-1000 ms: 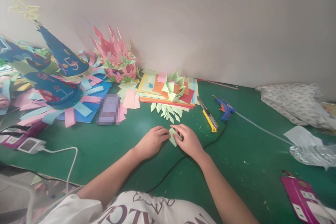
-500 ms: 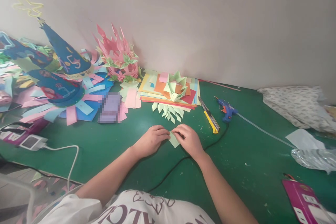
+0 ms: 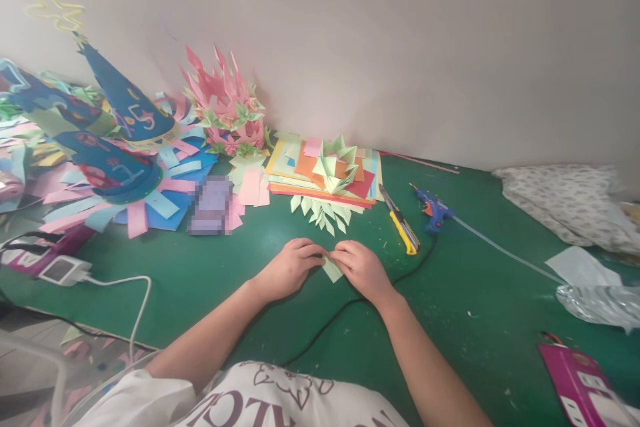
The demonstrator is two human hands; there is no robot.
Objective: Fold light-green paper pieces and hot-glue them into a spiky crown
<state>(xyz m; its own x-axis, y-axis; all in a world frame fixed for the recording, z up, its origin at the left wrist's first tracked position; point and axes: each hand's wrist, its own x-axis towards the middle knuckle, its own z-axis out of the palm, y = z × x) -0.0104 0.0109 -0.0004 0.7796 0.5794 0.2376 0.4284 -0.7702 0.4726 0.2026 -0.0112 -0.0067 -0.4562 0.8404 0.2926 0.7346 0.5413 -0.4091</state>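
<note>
On the green tabletop (image 3: 480, 340), left hand (image 3: 290, 271) and right hand (image 3: 363, 271) both pinch a small green paper (image 3: 333, 272), fingers narrow at its far edges. Folded green pieces (image 3: 320, 215) lie just beyond; yellow knife (image 3: 403, 230) and blue glue gun (image 3: 435, 209) sit off right.

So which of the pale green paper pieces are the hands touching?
The small piece between the left hand and the right hand. The others, such as the pointed pieces in front of the paper stack, lie untouched.
</note>
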